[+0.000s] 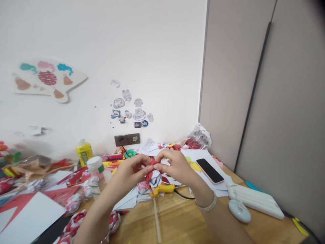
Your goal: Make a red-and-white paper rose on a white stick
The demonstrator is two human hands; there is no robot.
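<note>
Both my hands meet above the middle of the table, pinching a small piece of red paper point(153, 163) between thumbs and fingers. My left hand point(135, 166) holds it from the left and my right hand point(174, 165) from the right. Part of the paper is hidden by the fingers. Just below them sits a folded red-and-white paper piece point(155, 179); I cannot tell whether it joins the held paper. Nearer to me lies a yellow glue gun point(164, 189), and a long translucent glue stick point(156, 220) extends from it toward the front.
A white-capped jar point(95, 166) and a yellow bottle point(84, 152) stand at the left among paper scraps. White sheets point(30, 218) cover the front left. At right lie a phone point(209, 171), a white power strip point(256, 200) and a pale blue oval object point(240, 210).
</note>
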